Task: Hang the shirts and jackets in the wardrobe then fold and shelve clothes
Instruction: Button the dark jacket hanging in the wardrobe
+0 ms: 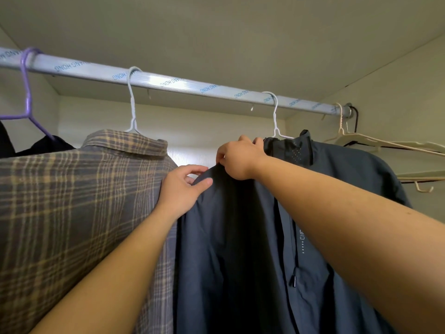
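At the far left a purple hanger [26, 92] hooks over the wardrobe rail [168, 83], carrying a dark garment [45, 144] that is mostly out of view. Next along, a plaid shirt [72, 201] hangs on a white wire hanger [132, 102], its collar squared up under the hook. The left hand [183, 189] reaches past that shirt's shoulder, its forearm brushing the plaid cloth, and pinches the near shoulder edge of the slate-blue jacket [240, 249] between thumb and fingers. The right hand [238, 157] is curled over the jacket's shoulder line just beside the collar, gripping the fabric there. The jacket is already up on the rail, on its own white hanger [275, 116], with the front zip seemingly open. Further right, empty beige hangers [385, 144] bunch at the rail's end. The step looks like settling the jacket's shoulder onto the hanger arm. The risk lies in that slick fabric and thin wire — a tug too far to one side could slide the opposite shoulder off, or tip the hook so the whole jacket drops. Pulling downward with both hands at once could also lift the hook askew, and the left forearm may drag the plaid shirt crooked.
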`<action>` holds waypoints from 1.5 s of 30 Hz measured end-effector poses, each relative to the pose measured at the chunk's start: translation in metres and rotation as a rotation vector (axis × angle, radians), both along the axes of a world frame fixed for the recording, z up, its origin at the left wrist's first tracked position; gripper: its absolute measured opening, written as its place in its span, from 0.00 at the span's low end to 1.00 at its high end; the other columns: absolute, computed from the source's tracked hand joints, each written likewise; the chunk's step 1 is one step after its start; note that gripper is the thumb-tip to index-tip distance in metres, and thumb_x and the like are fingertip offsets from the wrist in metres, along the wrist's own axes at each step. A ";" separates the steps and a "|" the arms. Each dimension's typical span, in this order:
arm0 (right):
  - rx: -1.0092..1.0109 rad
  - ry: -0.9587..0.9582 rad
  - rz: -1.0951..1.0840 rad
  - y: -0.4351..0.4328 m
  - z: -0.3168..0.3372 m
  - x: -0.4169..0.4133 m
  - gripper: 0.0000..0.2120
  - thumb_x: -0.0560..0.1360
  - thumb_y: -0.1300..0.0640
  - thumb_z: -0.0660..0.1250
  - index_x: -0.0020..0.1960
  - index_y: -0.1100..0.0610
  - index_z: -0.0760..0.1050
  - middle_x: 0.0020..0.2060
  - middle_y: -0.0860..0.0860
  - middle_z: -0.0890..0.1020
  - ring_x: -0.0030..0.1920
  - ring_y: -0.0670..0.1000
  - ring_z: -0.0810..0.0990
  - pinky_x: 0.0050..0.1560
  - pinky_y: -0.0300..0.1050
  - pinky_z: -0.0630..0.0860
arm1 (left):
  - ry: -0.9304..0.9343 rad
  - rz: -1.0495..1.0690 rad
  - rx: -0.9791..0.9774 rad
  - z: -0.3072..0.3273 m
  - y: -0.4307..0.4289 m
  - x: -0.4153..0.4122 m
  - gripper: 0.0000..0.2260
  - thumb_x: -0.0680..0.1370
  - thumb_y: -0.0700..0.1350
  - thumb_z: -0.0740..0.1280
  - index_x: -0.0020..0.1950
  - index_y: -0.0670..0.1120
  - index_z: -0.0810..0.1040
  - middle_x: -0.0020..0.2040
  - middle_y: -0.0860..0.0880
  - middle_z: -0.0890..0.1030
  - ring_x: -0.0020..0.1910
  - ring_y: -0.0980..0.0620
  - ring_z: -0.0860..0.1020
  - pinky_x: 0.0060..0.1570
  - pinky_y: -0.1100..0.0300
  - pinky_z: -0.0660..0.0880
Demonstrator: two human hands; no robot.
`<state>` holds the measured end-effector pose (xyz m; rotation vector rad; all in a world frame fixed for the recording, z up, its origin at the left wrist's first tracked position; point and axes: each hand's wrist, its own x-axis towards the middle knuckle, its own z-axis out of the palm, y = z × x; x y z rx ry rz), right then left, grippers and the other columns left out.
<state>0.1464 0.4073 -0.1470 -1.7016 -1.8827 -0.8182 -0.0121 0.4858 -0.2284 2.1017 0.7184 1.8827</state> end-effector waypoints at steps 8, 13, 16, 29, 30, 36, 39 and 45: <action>0.015 -0.096 0.027 -0.004 -0.005 -0.001 0.13 0.75 0.64 0.58 0.55 0.53 0.75 0.49 0.50 0.78 0.59 0.55 0.68 0.61 0.61 0.60 | -0.001 0.086 0.030 -0.006 0.004 -0.002 0.12 0.75 0.41 0.75 0.57 0.49 0.85 0.40 0.65 0.82 0.43 0.69 0.81 0.44 0.78 0.73; 0.378 -0.375 0.004 0.000 -0.033 0.005 0.10 0.76 0.63 0.59 0.54 0.56 0.76 0.51 0.52 0.79 0.58 0.56 0.70 0.54 0.53 0.65 | 0.052 0.234 0.132 -0.011 -0.001 0.003 0.10 0.79 0.42 0.70 0.59 0.48 0.85 0.36 0.67 0.78 0.38 0.71 0.78 0.40 0.80 0.68; 0.411 -0.353 0.018 0.003 -0.042 0.008 0.09 0.77 0.61 0.59 0.54 0.56 0.75 0.52 0.53 0.79 0.57 0.57 0.71 0.57 0.51 0.64 | 0.148 0.395 0.205 -0.017 -0.007 0.011 0.11 0.82 0.43 0.64 0.61 0.49 0.83 0.40 0.55 0.83 0.39 0.58 0.79 0.42 0.67 0.71; 0.893 0.242 -0.131 -0.080 -0.044 0.132 0.11 0.79 0.51 0.59 0.56 0.55 0.74 0.53 0.56 0.77 0.54 0.61 0.74 0.53 0.55 0.65 | 0.222 0.441 0.075 0.035 -0.039 0.076 0.15 0.84 0.52 0.55 0.56 0.48 0.79 0.55 0.47 0.81 0.51 0.45 0.74 0.54 0.51 0.72; 0.819 0.315 -0.184 -0.083 -0.043 0.144 0.13 0.80 0.50 0.58 0.59 0.55 0.73 0.55 0.57 0.78 0.57 0.62 0.74 0.56 0.56 0.67 | 0.226 0.437 0.038 0.040 -0.039 0.078 0.16 0.83 0.54 0.54 0.54 0.48 0.79 0.54 0.47 0.81 0.50 0.45 0.74 0.53 0.51 0.72; 0.181 0.488 -0.154 -0.093 -0.031 0.184 0.21 0.82 0.42 0.52 0.56 0.54 0.78 0.55 0.58 0.82 0.57 0.62 0.78 0.59 0.54 0.75 | 0.356 0.453 -0.219 0.079 -0.043 0.087 0.36 0.79 0.70 0.47 0.59 0.43 0.80 0.64 0.40 0.79 0.62 0.39 0.75 0.64 0.47 0.69; 0.191 0.525 -0.010 -0.090 -0.018 0.179 0.16 0.81 0.49 0.56 0.62 0.51 0.78 0.60 0.55 0.80 0.61 0.58 0.76 0.56 0.44 0.69 | 0.294 0.289 -0.307 0.092 -0.040 0.088 0.33 0.77 0.69 0.57 0.63 0.42 0.79 0.63 0.43 0.80 0.60 0.42 0.78 0.63 0.49 0.72; 0.021 0.445 0.122 -0.076 0.015 0.163 0.15 0.80 0.56 0.56 0.56 0.51 0.81 0.52 0.48 0.81 0.56 0.54 0.76 0.54 0.41 0.71 | 0.382 -0.127 -0.410 0.105 -0.034 0.085 0.15 0.77 0.36 0.60 0.54 0.40 0.85 0.53 0.40 0.85 0.53 0.39 0.83 0.57 0.44 0.80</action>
